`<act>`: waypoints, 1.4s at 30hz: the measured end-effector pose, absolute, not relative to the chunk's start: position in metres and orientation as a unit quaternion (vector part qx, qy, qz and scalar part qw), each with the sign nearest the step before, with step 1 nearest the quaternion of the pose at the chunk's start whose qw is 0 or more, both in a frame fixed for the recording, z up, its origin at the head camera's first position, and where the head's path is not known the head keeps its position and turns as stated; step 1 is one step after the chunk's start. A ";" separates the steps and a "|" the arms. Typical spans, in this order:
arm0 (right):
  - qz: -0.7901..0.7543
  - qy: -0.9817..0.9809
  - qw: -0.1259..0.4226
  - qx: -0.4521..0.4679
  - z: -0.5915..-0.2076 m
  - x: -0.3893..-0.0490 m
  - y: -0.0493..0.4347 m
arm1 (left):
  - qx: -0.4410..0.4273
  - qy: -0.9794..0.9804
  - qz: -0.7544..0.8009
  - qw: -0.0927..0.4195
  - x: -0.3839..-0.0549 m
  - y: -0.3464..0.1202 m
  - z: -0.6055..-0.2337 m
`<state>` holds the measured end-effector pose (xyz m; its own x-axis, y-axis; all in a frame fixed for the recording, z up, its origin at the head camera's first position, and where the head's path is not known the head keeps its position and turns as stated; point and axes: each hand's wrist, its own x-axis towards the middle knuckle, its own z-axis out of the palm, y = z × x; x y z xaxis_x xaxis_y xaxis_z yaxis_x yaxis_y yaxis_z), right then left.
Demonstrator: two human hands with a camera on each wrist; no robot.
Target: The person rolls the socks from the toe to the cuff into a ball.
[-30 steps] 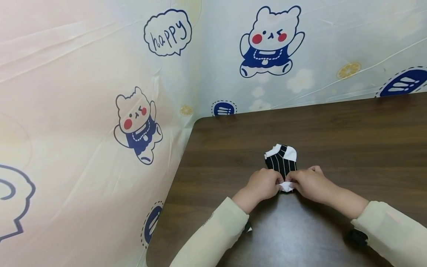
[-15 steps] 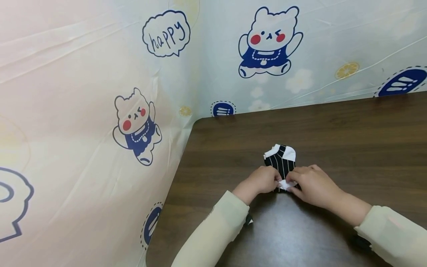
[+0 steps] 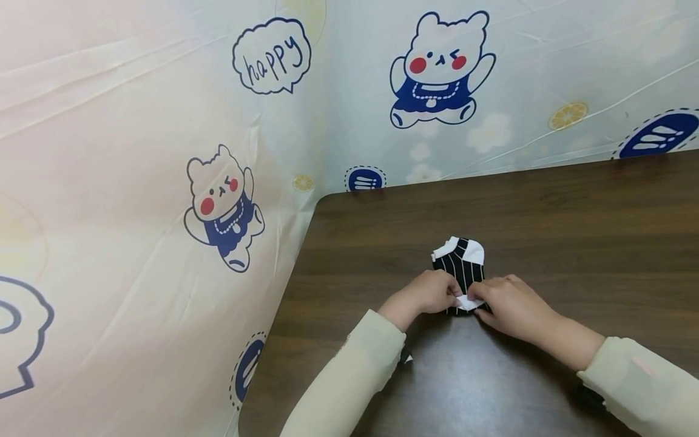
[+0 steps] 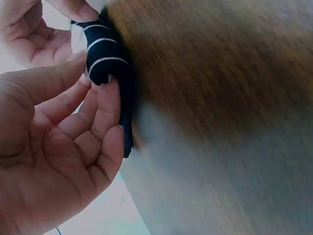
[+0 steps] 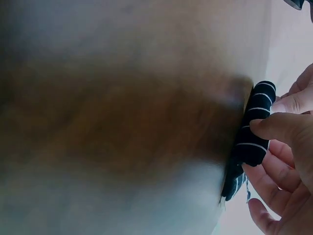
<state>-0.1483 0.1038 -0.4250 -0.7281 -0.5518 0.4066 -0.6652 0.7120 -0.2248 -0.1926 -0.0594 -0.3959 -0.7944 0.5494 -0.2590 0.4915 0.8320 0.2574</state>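
Note:
A black ankle sock [image 3: 457,265] with thin white stripes, a white heel and a white cuff lies on the brown table. Its near end is turned up, showing a white patch between the hands. My left hand [image 3: 428,292] pinches the left side of this fold, and my right hand [image 3: 512,303] grips the right side. In the left wrist view, the rolled sock end [image 4: 106,53] sits between the left thumb and fingers. The right wrist view shows the right thumb pressing on the striped roll [image 5: 257,120], with fingers behind it.
The wood-grain table [image 3: 371,243] reaches back to a printed cloth [image 3: 349,73] hung behind and at the left. A small black-and-white item [image 3: 406,355] peeks out beside the left sleeve, and a dark item [image 3: 591,397] lies under the right sleeve.
My right hand has shifted its hold slightly, its thumb now lower at the fold's near edge. The left hand stays nearly in place, and the sock has hardly moved.

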 end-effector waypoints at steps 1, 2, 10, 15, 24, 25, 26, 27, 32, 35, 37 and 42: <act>0.182 -0.911 0.157 0.335 -0.425 -0.149 0.104 | 0.276 0.944 0.094 0.157 -0.192 -0.060 -0.396; 0.183 -0.910 0.157 0.336 -0.425 -0.150 0.104 | 0.275 0.944 0.098 0.151 -0.191 -0.061 -0.396; 0.193 -0.908 0.149 0.342 -0.422 -0.155 0.104 | 0.278 0.956 0.048 0.083 -0.180 -0.061 -0.394; 0.200 -0.912 0.112 0.339 -0.419 -0.158 0.105 | 0.291 0.956 -0.014 0.032 -0.173 -0.060 -0.397; 0.226 -0.917 0.016 0.328 -0.411 -0.160 0.110 | 0.288 0.956 0.023 0.057 -0.173 -0.061 -0.400; 0.232 -0.917 0.009 0.325 -0.411 -0.160 0.110 | 0.285 0.956 0.033 0.064 -0.173 -0.061 -0.400; 0.237 -0.917 0.003 0.322 -0.410 -0.160 0.110 | 0.283 0.956 0.042 0.071 -0.174 -0.062 -0.401; 0.242 -0.917 -0.002 0.318 -0.411 -0.160 0.111 | 0.281 0.955 0.053 0.077 -0.175 -0.062 -0.401; 0.239 -0.921 0.028 0.307 -0.412 -0.158 0.110 | 0.286 0.947 0.092 0.112 -0.183 -0.064 -0.403; 0.215 -0.922 0.076 0.313 -0.413 -0.154 0.108 | 0.291 0.942 0.102 0.134 -0.185 -0.065 -0.400; 0.201 -0.921 0.103 0.318 -0.413 -0.152 0.108 | 0.292 0.939 0.104 0.149 -0.187 -0.065 -0.398; 0.175 -0.923 0.130 0.318 -0.415 -0.149 0.110 | 0.293 0.933 0.107 0.183 -0.190 -0.063 -0.393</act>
